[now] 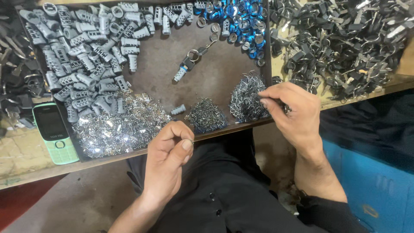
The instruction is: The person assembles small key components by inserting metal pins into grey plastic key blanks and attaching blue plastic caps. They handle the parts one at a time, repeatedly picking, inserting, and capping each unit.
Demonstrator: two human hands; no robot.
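Workbench [26, 159] of pale wood seen from above, with a dark tray [215, 69] lying across it and the person's black-clothed lap below its near edge. Outside the tray on the far right sits a large heap of black key heads with metal rings [345, 43]. Inside the tray, a big pile of grey ribbed lock cylinders [82, 56] fills the left side, and a spread of shiny flat metal plates [116, 125] lies in front of it. A cluster of blue rings [241, 21] sits at the tray's far edge. Near the front edge are two small heaps: bright wire clips [246, 97] and, just left of them, darker tiny springs [206, 115]. A green push-button phone [54, 129] lies on the bench left of the tray. One cylinder on a key ring [186, 65] rests alone mid-tray.

Right hand [295, 114] hovers at the clips heap, thumb and forefinger pinched on something too small to make out. Left hand [168, 159] is curled in front of the tray's near edge, thumb pressed to forefinger on a tiny metal piece [191, 141]
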